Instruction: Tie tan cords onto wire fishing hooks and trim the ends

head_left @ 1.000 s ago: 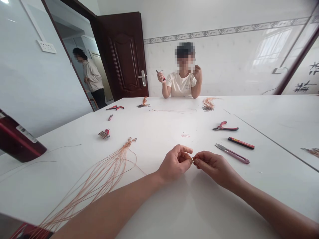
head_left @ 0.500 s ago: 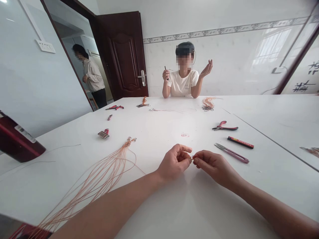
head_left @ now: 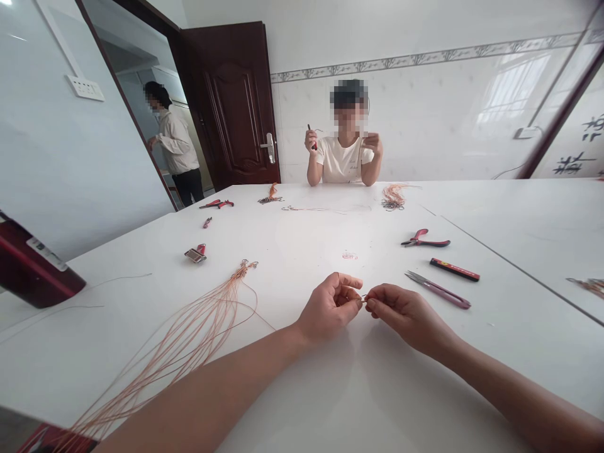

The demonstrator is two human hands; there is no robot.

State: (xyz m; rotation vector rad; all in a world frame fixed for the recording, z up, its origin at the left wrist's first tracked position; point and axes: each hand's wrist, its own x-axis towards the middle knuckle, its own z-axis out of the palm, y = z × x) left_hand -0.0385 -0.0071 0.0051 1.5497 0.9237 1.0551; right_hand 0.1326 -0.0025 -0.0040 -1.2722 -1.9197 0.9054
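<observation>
Over the near part of the white table (head_left: 302, 245), my left hand (head_left: 329, 308) and my right hand (head_left: 404, 314) meet almost fingertip to fingertip. Both pinch a small fishing hook (head_left: 363, 297); its dark curved end shows in the narrow gap, and the rest is hidden by my fingers. My left index finger stretches out above the pinch. To the left, a bundle of orange fishing lines (head_left: 189, 327) runs toward the near left corner, with dark hooks (head_left: 248, 265) gathered at its far end. Purple-handled thread snips (head_left: 441, 291) lie to the right of my right hand.
Beyond the snips lie a red-and-black box (head_left: 454, 270) and pliers (head_left: 425, 240). A dark red flask (head_left: 38, 264) stands at left. A co-worker (head_left: 348, 157) sits opposite, near hook bundles (head_left: 394, 198). Another person (head_left: 177, 141) stands beyond the open door (head_left: 231, 100).
My hands keep their pinch with hardly any movement. Across the table, the co-worker's raised hand has come in toward the chest. The person in the doorway has shifted slightly.
</observation>
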